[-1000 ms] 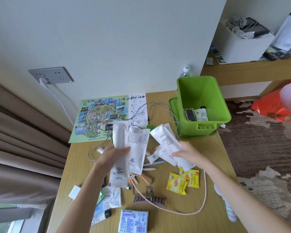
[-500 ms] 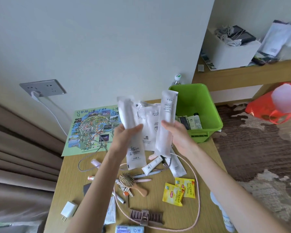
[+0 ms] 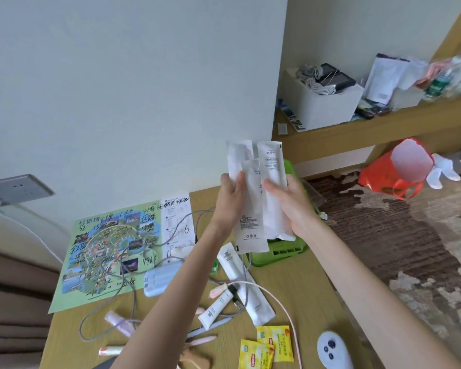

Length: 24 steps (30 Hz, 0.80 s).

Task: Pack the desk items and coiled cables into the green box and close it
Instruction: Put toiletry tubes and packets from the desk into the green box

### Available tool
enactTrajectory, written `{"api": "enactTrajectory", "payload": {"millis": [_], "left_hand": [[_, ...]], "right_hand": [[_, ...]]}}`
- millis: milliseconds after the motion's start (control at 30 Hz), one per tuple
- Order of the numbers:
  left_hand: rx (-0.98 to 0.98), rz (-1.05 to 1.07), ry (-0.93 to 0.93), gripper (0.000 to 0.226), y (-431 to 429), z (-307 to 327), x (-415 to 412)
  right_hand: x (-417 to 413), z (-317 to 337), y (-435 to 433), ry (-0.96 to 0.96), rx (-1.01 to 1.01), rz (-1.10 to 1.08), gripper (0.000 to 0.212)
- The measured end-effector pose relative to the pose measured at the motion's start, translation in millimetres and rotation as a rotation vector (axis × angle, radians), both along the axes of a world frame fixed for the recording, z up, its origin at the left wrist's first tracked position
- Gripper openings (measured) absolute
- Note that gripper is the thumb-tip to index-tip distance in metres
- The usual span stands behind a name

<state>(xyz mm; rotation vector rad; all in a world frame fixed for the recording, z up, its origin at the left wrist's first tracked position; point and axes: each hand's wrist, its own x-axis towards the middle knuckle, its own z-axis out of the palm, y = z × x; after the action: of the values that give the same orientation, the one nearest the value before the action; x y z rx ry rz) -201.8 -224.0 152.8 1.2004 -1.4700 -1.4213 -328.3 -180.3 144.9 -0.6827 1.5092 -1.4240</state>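
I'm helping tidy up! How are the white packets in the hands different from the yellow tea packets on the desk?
The white packets are long and narrow; the yellow tea packets are shorter and squarer. The white packets are held upright by the left hand and right hand; the yellow tea packets lie flat on the desk. Both are flat printed packets.

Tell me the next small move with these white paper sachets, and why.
Probably lower the white paper sachets into the green plastic box: left hand and right hand both grip them upright as one bunch, directly in front of the box.
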Motion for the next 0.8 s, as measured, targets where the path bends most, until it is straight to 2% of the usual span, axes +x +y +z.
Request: {"api": "enactTrajectory", "payload": {"millis": [67, 167, 300, 367, 467, 533, 600, 700, 800], "left_hand": [[-0.035, -0.014, -0.075, 0.027, -11, -6, -17], [0.012, -0.084, -0.248, 0.031, -33, -18, -27], [-0.064, -0.232, -0.572, 0.036, -57, -40, -26], [-0.14, -0.206, -0.68, 0.032, -63, -49, -28], [-0.326, -0.084, -0.799, 0.031, -66, -65, -24], [-0.37, -0.024, -0.78, 0.035, -66, -78, -15], [-0.315, -0.007, -0.684, 0.035, -66, -90, -8], [-0.21, -0.003, -0.492, 0.041, -65, -100, -2], [-0.241, -0.012, -0.432, 0.043, -66, -105, 1]], "right_hand": [[-9, 0, -9, 0.044, 0.034, 0.033, 0.039], [-28, -7, -21, 0.064, 0.082, 0.085, 0.029], [-50, -27, -37, 0.135, 0.14, 0.048, 0.023], [-57, -39, -46, 0.276, 0.173, 0.009, 0.027], [-62, -64, -57, 0.605, 0.324, 0.022, 0.046], [-58, -81, -62, 0.735, 0.387, 0.052, 0.049], [-50, -96, -68, 0.75, 0.412, 0.078, 0.047], [-40, -118, -76, 0.714, 0.472, 0.124, 0.048], [-34, -135, -79, 0.631, 0.555, 0.192, 0.055]]}}
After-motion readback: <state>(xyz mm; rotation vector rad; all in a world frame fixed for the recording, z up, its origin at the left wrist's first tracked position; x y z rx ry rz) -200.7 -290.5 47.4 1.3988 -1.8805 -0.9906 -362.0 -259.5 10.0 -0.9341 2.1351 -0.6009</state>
